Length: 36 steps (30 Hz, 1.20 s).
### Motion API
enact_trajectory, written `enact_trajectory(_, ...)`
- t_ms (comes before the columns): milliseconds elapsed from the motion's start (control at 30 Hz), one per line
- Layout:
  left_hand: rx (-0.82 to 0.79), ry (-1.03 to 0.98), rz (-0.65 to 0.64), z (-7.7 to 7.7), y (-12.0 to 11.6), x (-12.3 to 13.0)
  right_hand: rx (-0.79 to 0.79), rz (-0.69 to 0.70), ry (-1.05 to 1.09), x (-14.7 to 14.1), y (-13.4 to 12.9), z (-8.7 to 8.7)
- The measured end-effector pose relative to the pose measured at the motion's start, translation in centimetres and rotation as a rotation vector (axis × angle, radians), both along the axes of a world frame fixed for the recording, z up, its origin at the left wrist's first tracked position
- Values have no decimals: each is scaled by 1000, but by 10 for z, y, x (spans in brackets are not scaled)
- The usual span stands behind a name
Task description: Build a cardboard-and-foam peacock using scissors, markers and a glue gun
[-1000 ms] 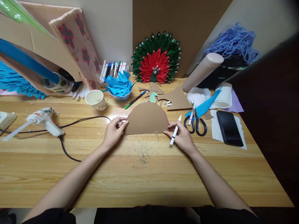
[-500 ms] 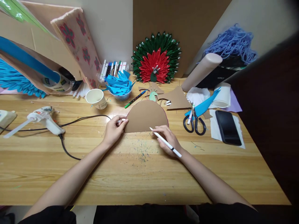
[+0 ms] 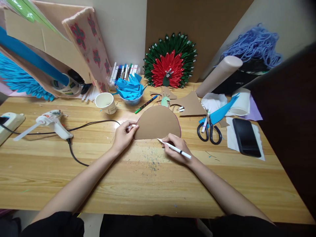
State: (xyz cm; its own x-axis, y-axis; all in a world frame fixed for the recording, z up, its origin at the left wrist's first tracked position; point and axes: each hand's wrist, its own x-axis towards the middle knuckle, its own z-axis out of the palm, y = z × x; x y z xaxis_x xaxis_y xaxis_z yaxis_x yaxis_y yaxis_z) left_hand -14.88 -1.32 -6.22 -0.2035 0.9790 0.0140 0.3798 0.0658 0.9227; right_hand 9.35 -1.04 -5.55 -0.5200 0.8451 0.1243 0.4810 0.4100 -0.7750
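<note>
A rounded brown cardboard piece [image 3: 158, 123] with a straight near edge lies flat on the wooden table. Reddish-purple lining shows along its curved rim on the right. My left hand [image 3: 125, 133] is closed, pinching the cardboard's left corner, with a small white item like a marker cap [image 3: 130, 126] among its fingers. Between the fingers of my right hand [image 3: 176, 148] is a white marker [image 3: 179, 150] with a black band. Its tip is at the cardboard's straight edge, right of the middle; I cannot tell whether it touches.
Black-handled scissors [image 3: 209, 131] and a phone [image 3: 246, 136] lie to the right. Leftward are a glue gun [image 3: 55, 125] with its cord and a paper cup [image 3: 106, 102]. Behind stand a bowl of blue paper pieces [image 3: 130, 92] and a red-green peacock craft [image 3: 170, 62].
The marker tip has shifted slightly left and down along the cardboard's straight edge, and the marker lies flatter. My left hand keeps its pinch. The whole view has shifted a little.
</note>
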Motion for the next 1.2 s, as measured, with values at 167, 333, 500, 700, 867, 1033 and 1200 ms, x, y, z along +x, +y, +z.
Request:
enact_trajectory(167, -3, 4, -1, 0, 1, 0, 3, -2, -3, -1, 0, 0)
enact_trajectory(333, 1, 10, 5, 0, 1, 0, 15, 7, -7, -1, 1, -1)
enact_trajectory(500, 20, 54, -2, 2, 0, 0, 26, 15, -17, -1, 2, -1)
enact_trajectory(700, 8, 62, 7, 3, 1, 0, -25, 4, -5, -2, 1, 2)
enact_trajectory(867, 7, 53, 5, 3, 1, 0, -54, 2, -13, -2, 2, 2)
enact_trajectory(1033, 16, 37, 1, 2, 1, 0, -58, 18, -19, -1, 3, 3)
enact_trajectory(1200, 19, 56, 10, 0, 1, 0, -64, 9, -15, -2, 3, 3)
